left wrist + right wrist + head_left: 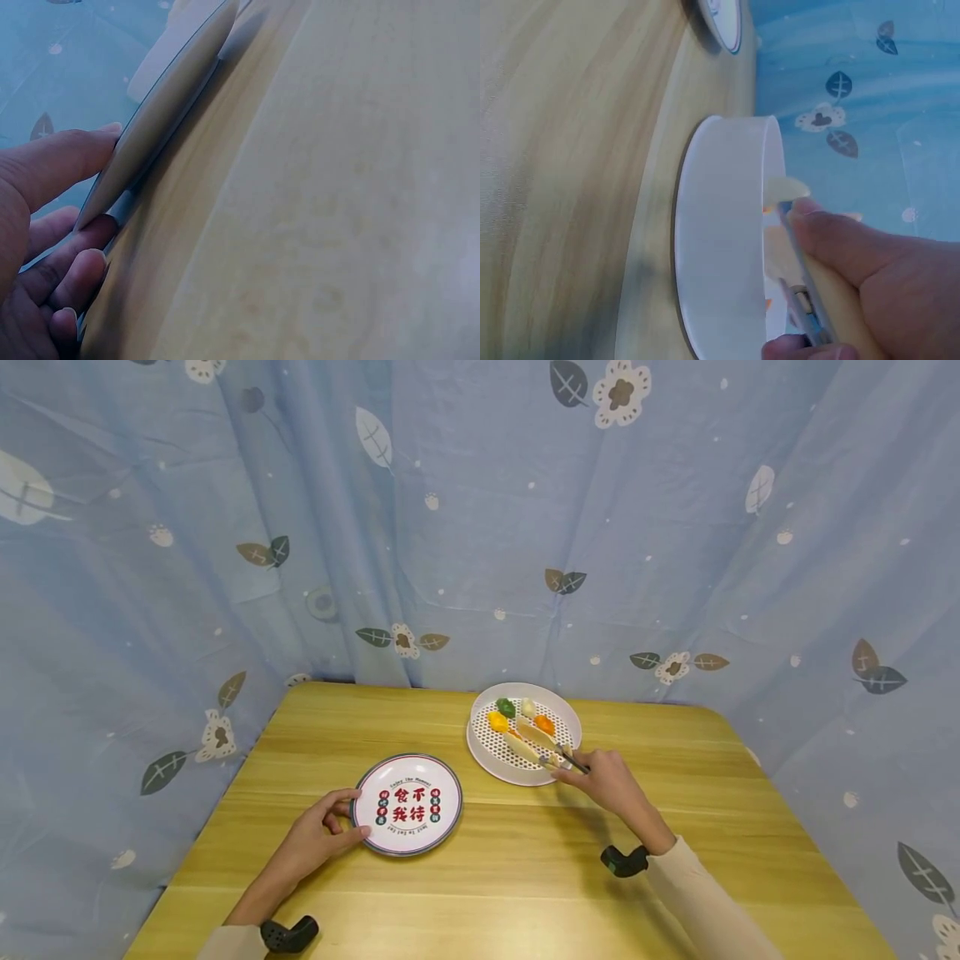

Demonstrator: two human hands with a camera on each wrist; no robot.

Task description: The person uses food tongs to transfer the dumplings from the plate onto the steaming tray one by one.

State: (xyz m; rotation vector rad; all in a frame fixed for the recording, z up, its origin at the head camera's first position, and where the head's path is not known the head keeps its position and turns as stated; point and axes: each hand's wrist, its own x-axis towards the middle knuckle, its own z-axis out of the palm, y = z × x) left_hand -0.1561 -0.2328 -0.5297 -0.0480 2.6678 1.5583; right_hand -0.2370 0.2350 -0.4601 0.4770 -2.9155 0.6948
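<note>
My left hand holds the left rim of a round white plate with red and dark printed characters. Seen from the left wrist, the thumb lies on the plate's edge and the fingers curl beneath it. My right hand grips a pair of tongs with pale, wide tips. The tips are spread over a white round steamer basket with a perforated floor. In it lie small dumpling-shaped pieces: green, white, yellow and orange. A bit of orange shows between the tips.
Both things stand on a light wooden table, the basket near its back edge and the plate to the front left. A blue patterned curtain hangs behind and along the sides. Black devices sit on both wrists.
</note>
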